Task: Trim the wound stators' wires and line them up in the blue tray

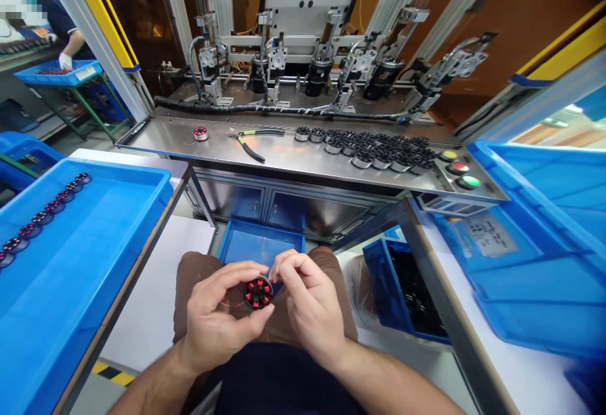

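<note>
Above my lap, my left hand (222,314) grips a round motor stator (258,293) by its rim, thumb below and fingers above. The stator is black with red wire coils facing me, and a thin red wire trails off its left side. My right hand (305,304) is beside it with thumb and forefinger pinched at its upper right edge; what sits in that pinch is too small to make out. On the steel bench ahead lie another red-wound stator (201,134) and cutting pliers (253,140) with green and black handles.
Several black stator cores (369,148) are grouped on the bench's right, near coloured push buttons (458,167). Behind stands a winding machine (319,74). A blue tray (108,213) at left holds a row of wound stators. A blue bin (407,288) holds black parts. A co-worker's gloved hand (65,61) shows far left.
</note>
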`<control>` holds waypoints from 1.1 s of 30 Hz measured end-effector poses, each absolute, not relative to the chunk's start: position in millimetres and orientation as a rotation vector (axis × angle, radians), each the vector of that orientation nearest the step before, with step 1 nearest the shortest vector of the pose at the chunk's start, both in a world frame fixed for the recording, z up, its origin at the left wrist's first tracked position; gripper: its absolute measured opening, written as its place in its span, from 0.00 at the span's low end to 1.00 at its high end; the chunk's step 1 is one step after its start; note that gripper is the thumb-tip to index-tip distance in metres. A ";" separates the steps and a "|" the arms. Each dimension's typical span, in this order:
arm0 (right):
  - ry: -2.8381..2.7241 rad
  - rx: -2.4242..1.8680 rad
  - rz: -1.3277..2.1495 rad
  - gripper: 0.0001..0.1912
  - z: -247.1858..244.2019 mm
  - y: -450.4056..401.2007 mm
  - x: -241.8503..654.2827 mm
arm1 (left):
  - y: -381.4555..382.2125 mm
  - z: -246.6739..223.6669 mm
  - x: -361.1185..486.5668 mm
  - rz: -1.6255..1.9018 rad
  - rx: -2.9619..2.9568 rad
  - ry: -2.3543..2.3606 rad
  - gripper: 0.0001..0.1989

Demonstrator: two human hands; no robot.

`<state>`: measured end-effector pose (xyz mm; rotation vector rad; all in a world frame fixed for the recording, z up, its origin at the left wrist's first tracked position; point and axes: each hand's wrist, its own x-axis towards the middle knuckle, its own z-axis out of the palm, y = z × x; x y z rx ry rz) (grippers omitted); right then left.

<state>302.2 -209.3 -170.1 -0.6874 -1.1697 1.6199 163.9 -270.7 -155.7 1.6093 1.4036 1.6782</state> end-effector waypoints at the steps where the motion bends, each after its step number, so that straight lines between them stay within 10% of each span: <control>1: -1.148 -0.670 1.635 0.11 -172.1 -209.8 303.3 | -270.6 -155.1 163.8 1.682 1.544 1.390 0.27; 33: -1.649 -0.455 1.203 0.09 -151.2 -197.4 330.3 | -265.7 -130.7 167.0 1.600 1.513 1.392 0.22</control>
